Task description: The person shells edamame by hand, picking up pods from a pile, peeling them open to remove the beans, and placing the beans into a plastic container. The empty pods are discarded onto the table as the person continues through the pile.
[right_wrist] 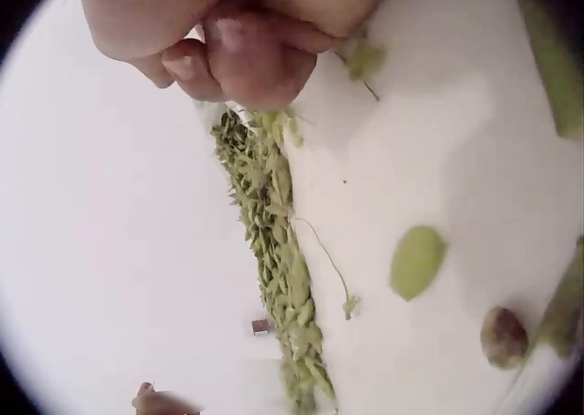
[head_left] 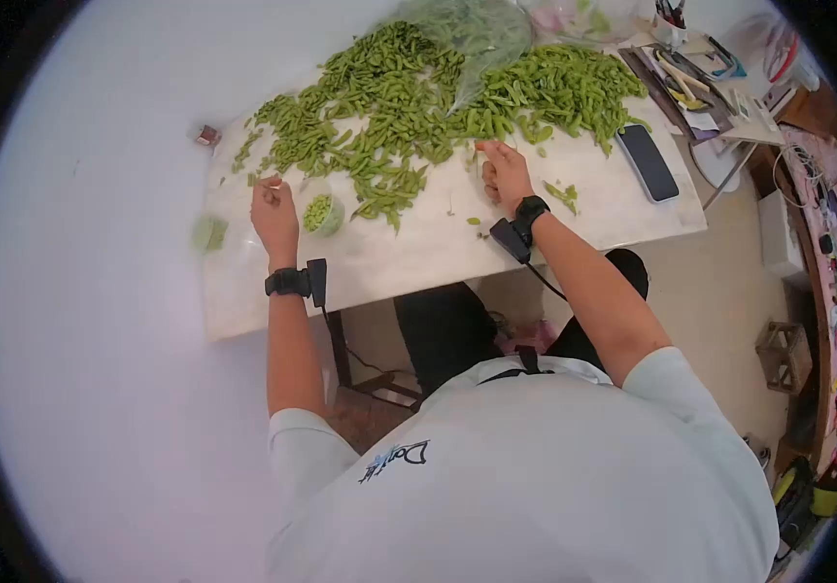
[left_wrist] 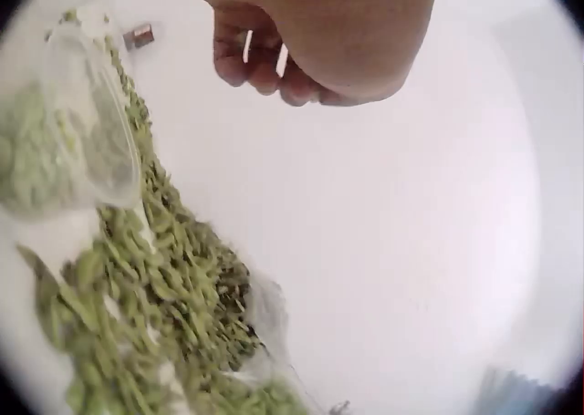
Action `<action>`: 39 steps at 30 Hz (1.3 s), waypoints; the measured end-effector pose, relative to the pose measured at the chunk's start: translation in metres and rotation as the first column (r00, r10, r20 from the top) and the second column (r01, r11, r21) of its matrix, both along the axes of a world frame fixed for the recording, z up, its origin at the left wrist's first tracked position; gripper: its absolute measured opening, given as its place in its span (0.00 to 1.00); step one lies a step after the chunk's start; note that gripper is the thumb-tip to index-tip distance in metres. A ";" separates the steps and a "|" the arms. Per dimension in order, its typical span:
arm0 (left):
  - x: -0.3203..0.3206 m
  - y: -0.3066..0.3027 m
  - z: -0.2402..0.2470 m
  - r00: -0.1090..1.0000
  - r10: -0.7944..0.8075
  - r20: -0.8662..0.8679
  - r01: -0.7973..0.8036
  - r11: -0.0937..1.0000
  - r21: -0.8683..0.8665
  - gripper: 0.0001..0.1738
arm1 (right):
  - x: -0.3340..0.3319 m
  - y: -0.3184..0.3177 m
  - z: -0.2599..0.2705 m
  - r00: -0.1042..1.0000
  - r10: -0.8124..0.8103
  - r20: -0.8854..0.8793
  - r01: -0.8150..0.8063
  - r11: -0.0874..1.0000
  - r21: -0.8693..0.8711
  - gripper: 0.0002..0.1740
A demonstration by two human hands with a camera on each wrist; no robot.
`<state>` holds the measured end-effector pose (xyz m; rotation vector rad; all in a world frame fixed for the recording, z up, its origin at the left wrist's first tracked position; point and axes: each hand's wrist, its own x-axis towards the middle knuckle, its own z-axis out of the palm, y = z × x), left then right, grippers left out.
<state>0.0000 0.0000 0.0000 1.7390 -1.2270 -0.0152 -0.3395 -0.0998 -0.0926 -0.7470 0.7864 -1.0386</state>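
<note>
My left hand [head_left: 275,214] hovers at the table's left side, beside a clear cup [head_left: 331,222] of shelled green beans [head_left: 318,212]. Its fingers [left_wrist: 265,77] curl loosely with gaps between them, and nothing shows in them. My right hand [head_left: 508,175] is near the front edge of a big heap of green soybean pods [head_left: 379,107]. The thumb and fingers of that hand [right_wrist: 246,59] are bent together; I cannot tell whether they pinch a pod. A flat green piece [right_wrist: 418,262], a brown bit [right_wrist: 504,337] and a thin stem [right_wrist: 328,260] lie below it.
A phone [head_left: 648,163] lies at the table's right. Clear plastic bags [head_left: 477,39] rest behind the pods. A small pale-green heap [head_left: 209,233] sits at the left edge, a small red-brown box [head_left: 206,135] at the back left. Tools [head_left: 681,83] lie at the back right.
</note>
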 end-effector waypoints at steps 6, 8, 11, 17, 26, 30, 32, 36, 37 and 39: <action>-0.019 -0.011 0.012 0.962 0.058 0.265 -0.126 0.961 0.247 0.16 | 0.000 -0.007 0.013 0.999 0.025 -0.035 -0.026 0.999 -0.046 0.15; -0.025 -0.028 0.004 0.966 -0.056 0.253 -0.016 0.962 0.274 0.17 | 0.000 -0.006 0.010 0.997 0.013 -0.078 -0.017 0.998 -0.061 0.14; -0.051 -0.058 -0.017 0.951 -0.280 0.132 0.248 0.944 0.217 0.15 | -0.005 -0.002 0.003 0.999 0.032 0.021 -0.031 0.999 -0.031 0.13; -0.090 -0.081 -0.034 0.836 -0.498 0.229 0.359 0.813 0.459 0.10 | -0.006 -0.003 -0.005 0.998 0.051 0.023 -0.050 0.998 -0.040 0.13; -0.086 -0.096 -0.059 0.712 -0.554 0.432 0.176 0.736 0.654 0.16 | -0.005 -0.002 -0.004 0.999 0.047 -0.027 -0.050 0.995 -0.084 0.10; -0.085 -0.099 -0.056 0.735 -0.569 0.368 0.229 0.720 0.655 0.16 | -0.003 -0.007 -0.010 0.998 0.048 -0.038 -0.052 0.992 -0.116 0.11; -0.094 -0.097 -0.045 0.791 -0.519 0.324 0.244 0.753 0.611 0.18 | -0.005 -0.007 -0.010 0.997 0.062 -0.052 -0.067 0.993 -0.097 0.11; -0.092 -0.109 -0.043 0.742 -0.517 0.427 0.394 0.851 0.346 0.20 | -0.001 -0.002 -0.007 0.993 0.051 -0.102 -0.066 0.987 -0.150 0.11; -0.093 -0.113 -0.042 0.724 -0.495 0.480 0.375 0.867 0.328 0.20 | 0.000 -0.004 -0.009 0.994 0.046 -0.096 -0.063 0.983 -0.174 0.11; -0.096 -0.125 -0.036 0.675 -0.447 0.587 0.344 0.894 0.286 0.19 | 0.001 -0.007 -0.009 0.993 0.034 -0.113 -0.057 0.977 -0.205 0.11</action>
